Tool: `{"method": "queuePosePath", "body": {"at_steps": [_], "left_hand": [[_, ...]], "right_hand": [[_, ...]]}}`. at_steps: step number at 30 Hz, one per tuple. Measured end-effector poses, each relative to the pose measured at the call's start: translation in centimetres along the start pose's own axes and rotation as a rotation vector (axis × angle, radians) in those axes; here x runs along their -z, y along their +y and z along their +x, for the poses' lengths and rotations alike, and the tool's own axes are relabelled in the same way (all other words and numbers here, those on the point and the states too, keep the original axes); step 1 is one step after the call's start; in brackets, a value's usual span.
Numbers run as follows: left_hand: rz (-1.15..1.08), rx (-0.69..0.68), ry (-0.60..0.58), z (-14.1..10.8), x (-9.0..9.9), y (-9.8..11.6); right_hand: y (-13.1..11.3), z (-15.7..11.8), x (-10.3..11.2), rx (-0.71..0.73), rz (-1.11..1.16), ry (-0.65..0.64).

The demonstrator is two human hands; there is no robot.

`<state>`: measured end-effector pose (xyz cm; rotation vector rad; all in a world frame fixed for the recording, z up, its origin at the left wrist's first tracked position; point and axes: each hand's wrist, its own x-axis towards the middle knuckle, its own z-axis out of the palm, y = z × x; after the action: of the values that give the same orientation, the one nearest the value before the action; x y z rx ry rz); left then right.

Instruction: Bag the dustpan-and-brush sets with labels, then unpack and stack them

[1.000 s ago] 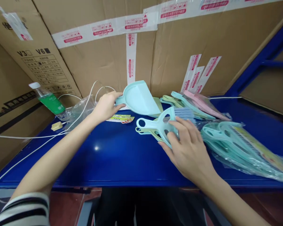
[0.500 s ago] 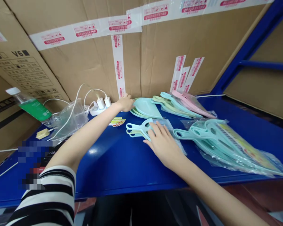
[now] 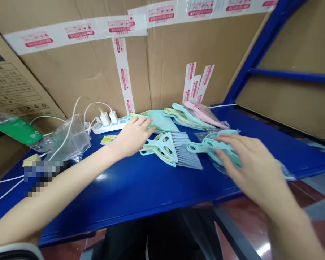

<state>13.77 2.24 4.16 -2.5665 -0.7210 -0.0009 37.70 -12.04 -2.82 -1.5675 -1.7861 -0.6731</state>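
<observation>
My left hand (image 3: 134, 135) is open, its fingers loosely bent and pointing to the right. It is over the handle ends of several small hand brushes (image 3: 165, 146), pale blue and green with grey bristles, which lie in a pile. Just behind that hand sit stacked dustpans (image 3: 165, 121) in pale blue and green. My right hand (image 3: 253, 162) is open, thumb and fingers apart, over pale blue dustpan-and-brush sets (image 3: 206, 146) in clear plastic. It hides much of them, and I cannot tell whether it touches them.
More bagged sets, one with a pink handle (image 3: 203, 115), lie at the back. On the left are a power strip (image 3: 111, 126) with chargers, crumpled clear plastic bags (image 3: 70, 139), a green-labelled bottle (image 3: 18, 130) and a yellow packet (image 3: 108, 139). Cardboard (image 3: 97, 72) walls the blue table (image 3: 141, 195).
My right hand has left the brush pile and moved right to the bagged sets. My left hand has come nearer, from the dustpans to the brush handles. The view has turned right.
</observation>
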Motion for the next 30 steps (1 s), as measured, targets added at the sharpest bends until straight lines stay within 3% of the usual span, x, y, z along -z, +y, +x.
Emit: {"method": "queuePosePath", "body": {"at_steps": [5,8,10,12,14,16,18,22,23,24,26,30], "left_hand": [[-0.009,-0.184,0.049,-1.7,1.0,3.2],[-0.222,-0.183,0.062,-0.4,1.9,4.9],[-0.476,-0.151,0.045,1.2,2.2,6.2],[-0.826,-0.081,-0.035,3.1,2.2,7.4],[-1.259,0.023,-0.239,4.7,2.0,8.8],[-1.437,0.06,-0.367,5.5,1.7,10.0],[-1.478,0.069,-0.428,5.1,1.6,10.9],[-1.513,0.143,-0.448,0.4,2.0,11.3],[-1.516,0.156,-0.41,-1.4,2.1,11.1],[-1.5,0.139,-0.289,-3.3,2.2,10.7],[-1.499,0.146,-0.155,-7.1,2.2,10.0],[-1.599,0.451,-0.112,-13.8,1.5,9.0]], "right_hand": [[3.8,-1.0,0.8,0.066,-0.184,-0.19],[4.0,-0.7,0.6,0.112,-0.23,-0.235],[3.8,-0.7,0.9,0.148,-0.257,-0.252],[3.0,-1.2,1.4,0.17,-0.27,-0.233],[1.7,-2.1,2.0,0.19,-0.251,-0.191],[0.0,-3.3,2.6,0.213,-0.202,-0.139],[-1.7,-4.2,3.4,0.223,-0.151,-0.073],[-2.5,-4.7,5.7,0.124,0.086,-0.058],[-2.2,-4.6,6.3,0.055,0.124,-0.072],[-1.8,-4.4,6.8,0.009,0.14,-0.065],[-1.3,-4.0,7.1,0.007,0.183,-0.116],[-2.9,-2.9,5.2,0.096,0.398,-0.278]]}}
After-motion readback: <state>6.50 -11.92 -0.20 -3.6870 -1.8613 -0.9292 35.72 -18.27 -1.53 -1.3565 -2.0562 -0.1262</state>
